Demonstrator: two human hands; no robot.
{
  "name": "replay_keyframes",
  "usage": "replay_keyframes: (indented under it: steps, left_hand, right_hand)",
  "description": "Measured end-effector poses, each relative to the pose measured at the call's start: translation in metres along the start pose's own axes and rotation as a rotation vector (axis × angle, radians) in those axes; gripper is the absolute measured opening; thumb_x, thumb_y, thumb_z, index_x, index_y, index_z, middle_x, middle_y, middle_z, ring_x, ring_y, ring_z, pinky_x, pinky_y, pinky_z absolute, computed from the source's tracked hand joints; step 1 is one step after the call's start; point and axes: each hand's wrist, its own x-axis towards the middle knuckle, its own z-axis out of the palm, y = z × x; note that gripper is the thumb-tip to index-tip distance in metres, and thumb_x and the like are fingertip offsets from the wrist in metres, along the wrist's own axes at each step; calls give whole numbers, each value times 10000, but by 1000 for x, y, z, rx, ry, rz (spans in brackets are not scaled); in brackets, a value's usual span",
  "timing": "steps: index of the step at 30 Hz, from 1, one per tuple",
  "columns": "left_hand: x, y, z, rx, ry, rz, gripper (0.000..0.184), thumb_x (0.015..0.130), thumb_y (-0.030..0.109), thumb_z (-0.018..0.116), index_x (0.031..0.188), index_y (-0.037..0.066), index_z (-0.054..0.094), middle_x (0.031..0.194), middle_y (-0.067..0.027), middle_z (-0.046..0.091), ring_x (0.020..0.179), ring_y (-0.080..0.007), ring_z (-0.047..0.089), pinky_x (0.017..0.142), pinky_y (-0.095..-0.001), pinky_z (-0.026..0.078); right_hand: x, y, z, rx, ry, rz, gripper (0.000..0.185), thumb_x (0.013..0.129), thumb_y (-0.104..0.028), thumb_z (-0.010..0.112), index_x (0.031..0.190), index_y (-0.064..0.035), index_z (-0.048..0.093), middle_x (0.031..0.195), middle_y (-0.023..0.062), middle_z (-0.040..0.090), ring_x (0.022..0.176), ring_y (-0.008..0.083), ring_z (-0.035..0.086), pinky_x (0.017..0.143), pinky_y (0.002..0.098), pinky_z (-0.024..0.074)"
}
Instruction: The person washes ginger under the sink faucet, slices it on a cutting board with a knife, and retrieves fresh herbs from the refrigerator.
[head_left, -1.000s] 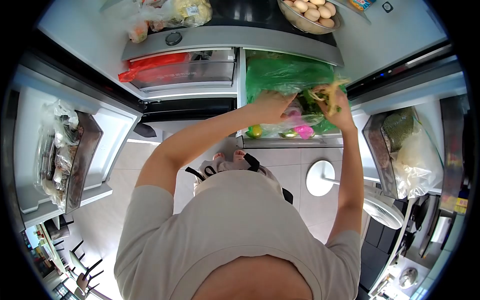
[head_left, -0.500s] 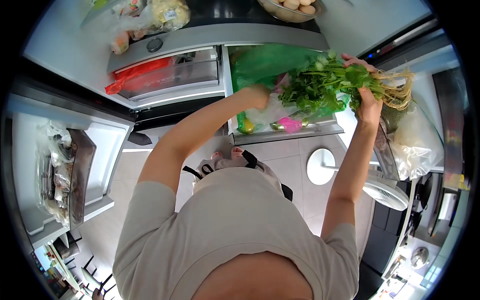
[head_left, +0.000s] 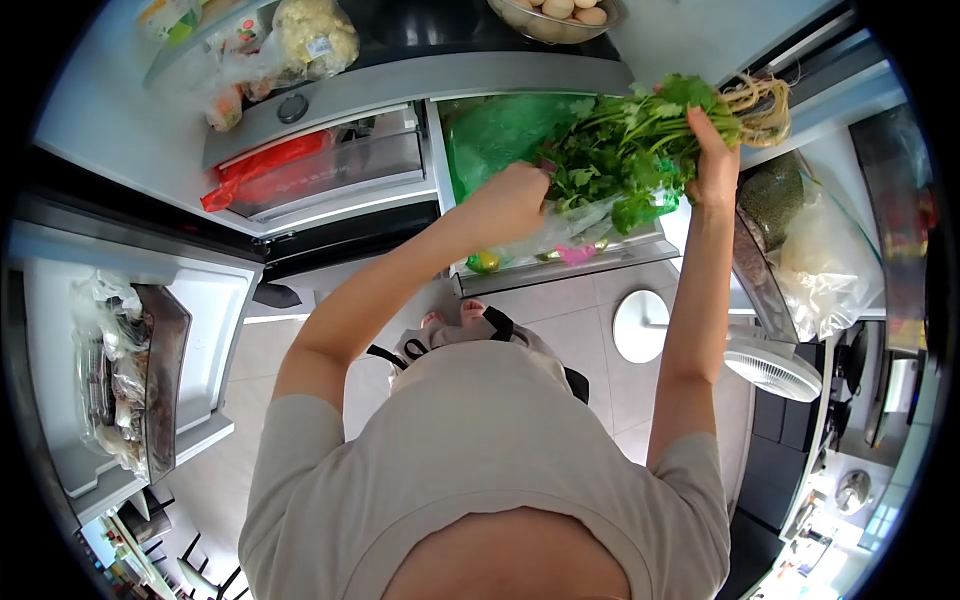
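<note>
My right hand (head_left: 712, 165) is wrapped round a bunch of coriander (head_left: 640, 140) near its pale roots, with the thumb on top. The leafy end points left over an open fridge drawer (head_left: 560, 280). My left hand (head_left: 515, 200) is a closed fist beside the leaves, at the edge of a clear plastic bag (head_left: 590, 220) that it appears to grip; its fingertips are partly hidden. Below the leaves in the drawer, a pink item (head_left: 576, 255) and a yellow-green one (head_left: 484, 262) show. A green plastic bag (head_left: 500, 135) lines the drawer's back.
A second drawer (head_left: 340, 175) with a red bag (head_left: 265, 168) is on the left. Eggs in a bowl (head_left: 555, 20) and a bagged cauliflower (head_left: 318, 40) sit on the shelf above. Loaded door bins (head_left: 165, 380) flank both sides. A white fan (head_left: 770, 368) stands at right.
The coriander and my right hand have shifted left and slightly up in view. My left hand has stayed near the leaves, now closer to them, with the clear bag lower beneath.
</note>
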Motion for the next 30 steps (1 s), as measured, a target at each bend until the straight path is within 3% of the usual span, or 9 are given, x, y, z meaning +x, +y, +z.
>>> replay_keyframes:
  steps: [4, 7, 10, 12, 19, 22, 25, 27, 30]
  left_hand:
    - [-18, 11, -32, 16, 631, 254, 645, 703, 160, 708, 1285, 51, 453, 1239, -214, 497, 1151, -378, 482, 906, -406, 441]
    - [4, -10, -3, 205, 552, 60, 742, 688, 300, 756, 1310, 57, 433, 1320, -200, 464, 1222, -347, 443, 952, -395, 412]
    - [26, -34, 30, -268, -227, 18, 838, 678, 402, 764, 1297, -29, 400, 1222, -243, 530, 1116, -372, 524, 915, -387, 436]
    - [32, -31, 51, -182, -368, 0, 788, 671, 344, 764, 1255, -65, 428, 1051, -253, 607, 978, -382, 593, 818, -391, 477]
    - [42, -26, 84, -128, -255, -185, 408, 771, 351, 610, 1037, 44, 636, 920, -173, 672, 864, -332, 649, 717, -410, 499]
    - [26, -31, 81, -323, -75, -184, 590, 697, 242, 698, 1207, -12, 545, 956, -236, 650, 921, -346, 634, 780, -405, 489]
    - [35, -37, 57, -222, -357, -299, 523, 755, 264, 641, 1224, 51, 547, 1122, -197, 615, 1017, -350, 599, 874, -407, 469]
    - [45, -41, 31, 121, -424, 34, 572, 818, 321, 609, 1295, 33, 479, 1124, -179, 621, 924, -347, 631, 870, -407, 474]
    - [35, -40, -3, -1227, -187, -324, 621, 879, 406, 555, 1309, -24, 431, 1150, -150, 604, 980, -275, 620, 909, -423, 466]
  right_hand:
    - [-8, 7, -13, 122, -506, -301, 211, 755, -161, 665, 902, -42, 572, 950, 150, 617, 981, 305, 564, 869, 432, 446]
    - [-18, 6, -19, 225, -665, -501, 173, 798, -198, 675, 831, -62, 574, 848, 134, 604, 877, 322, 539, 795, 444, 425]
    - [-26, -8, -21, 204, -658, -635, 218, 834, -257, 666, 802, -67, 564, 850, 133, 602, 872, 305, 531, 765, 431, 426]
    - [-29, -12, -26, 121, -586, -647, 222, 827, -250, 670, 807, -58, 561, 865, 133, 600, 891, 309, 534, 786, 428, 426]
    - [-22, -23, -22, -130, -255, -551, 323, 776, -189, 644, 1024, 17, 626, 1076, 167, 606, 1002, 278, 555, 920, 393, 409]
    - [-10, -34, -18, -156, -117, -578, 400, 769, -177, 648, 1065, 89, 601, 1111, 176, 601, 995, 246, 574, 924, 356, 421]
    - [-2, -44, -17, -282, -96, -650, 372, 802, -195, 638, 1068, 63, 608, 1117, 170, 600, 1027, 248, 562, 949, 365, 403]
    - [3, -42, -15, -352, -85, -710, 357, 820, -205, 630, 1072, 47, 611, 1121, 164, 600, 1043, 250, 555, 961, 365, 392]
    - [5, -34, -12, -386, -14, -695, 316, 825, -163, 629, 1073, 34, 619, 1113, 129, 612, 1038, 231, 553, 964, 353, 388]
